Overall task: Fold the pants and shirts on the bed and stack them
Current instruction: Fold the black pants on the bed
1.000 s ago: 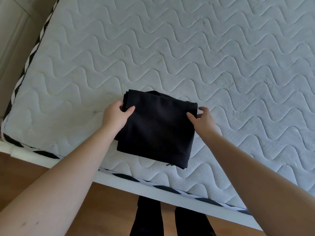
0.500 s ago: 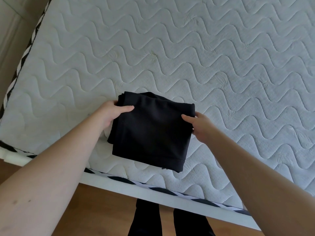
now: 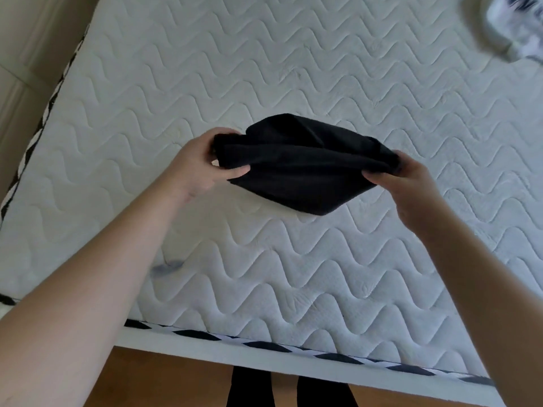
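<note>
A folded black fabric garment [image 3: 302,168] hangs in the air above the bed [image 3: 293,69], carried between both hands, over the middle of the white quilted mattress. The bundle sags in its centre, its lower corner drooping toward the mattress and throwing a soft shadow on the wavy stitching just below it. Whether that corner touches the surface cannot be told.

The left hand [image 3: 197,165] grips the garment's left end, thumb pressed on the near face and fingers curled over the top and round the far side. The right hand [image 3: 402,183] pinches the right end, thumb on the near side with the fabric bunched above it; its fingers are mostly hidden behind the cloth. Both forearms reach in from the lower corners, well apart.

At the far right corner of the bed lies a blurred white and dark crumpled piece of cloth [image 3: 517,27], well away from the black bundle. A small bluish-grey stain [image 3: 167,267] marks the mattress near the left forearm. A black-and-white striped trim [image 3: 293,348] runs along the mattress's near edge above a white bed frame [image 3: 264,362]. Beneath it are a brown wooden floor [image 3: 164,380] and the person's black-clad legs [image 3: 252,390].
</note>
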The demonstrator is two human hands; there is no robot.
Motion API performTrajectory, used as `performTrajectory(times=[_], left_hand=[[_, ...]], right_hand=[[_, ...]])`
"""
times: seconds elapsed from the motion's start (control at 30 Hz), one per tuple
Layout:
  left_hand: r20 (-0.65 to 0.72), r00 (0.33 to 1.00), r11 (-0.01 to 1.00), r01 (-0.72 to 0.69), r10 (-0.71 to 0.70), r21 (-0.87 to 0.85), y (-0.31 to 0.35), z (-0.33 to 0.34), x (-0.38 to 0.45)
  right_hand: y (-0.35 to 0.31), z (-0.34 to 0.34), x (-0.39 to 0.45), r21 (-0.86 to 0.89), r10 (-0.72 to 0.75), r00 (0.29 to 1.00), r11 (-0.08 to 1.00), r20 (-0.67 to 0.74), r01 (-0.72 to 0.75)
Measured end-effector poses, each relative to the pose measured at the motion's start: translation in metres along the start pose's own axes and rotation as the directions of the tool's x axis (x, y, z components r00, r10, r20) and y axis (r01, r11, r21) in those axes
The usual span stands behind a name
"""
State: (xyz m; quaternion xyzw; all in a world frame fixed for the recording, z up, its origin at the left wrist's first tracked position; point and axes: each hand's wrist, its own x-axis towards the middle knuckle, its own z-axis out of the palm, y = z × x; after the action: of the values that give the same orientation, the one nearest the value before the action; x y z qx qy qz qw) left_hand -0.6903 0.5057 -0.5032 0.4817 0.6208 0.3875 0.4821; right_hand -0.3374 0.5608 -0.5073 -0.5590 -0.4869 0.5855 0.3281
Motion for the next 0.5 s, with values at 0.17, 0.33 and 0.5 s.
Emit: performTrajectory(times=[0.17, 0.33, 0.5], left_hand=[[0.035, 0.992, 0.976, -0.123, 0.118, 0.180, -0.026, 0.043, -0.008], [0.091, 0.993, 0.957, -0.092, 0.070, 0.274, -0.101, 0.089, -0.056], [0.090, 0.996, 0.897, -0.054, 0.016, 0.439, -0.148, 0.103, -0.101]], right_hand=[[0.042, -0.020, -0.029, -0.308, -0.108, 0.979, 0.950, -0.175, 0.049], [0.121, -0.013, -0.086, -0.390, -0.087, 0.971, 0.921, -0.222, -0.007], [0.175, -0.013, -0.124, -0.499, 0.071, 0.987, 0.856, -0.142, -0.134]])
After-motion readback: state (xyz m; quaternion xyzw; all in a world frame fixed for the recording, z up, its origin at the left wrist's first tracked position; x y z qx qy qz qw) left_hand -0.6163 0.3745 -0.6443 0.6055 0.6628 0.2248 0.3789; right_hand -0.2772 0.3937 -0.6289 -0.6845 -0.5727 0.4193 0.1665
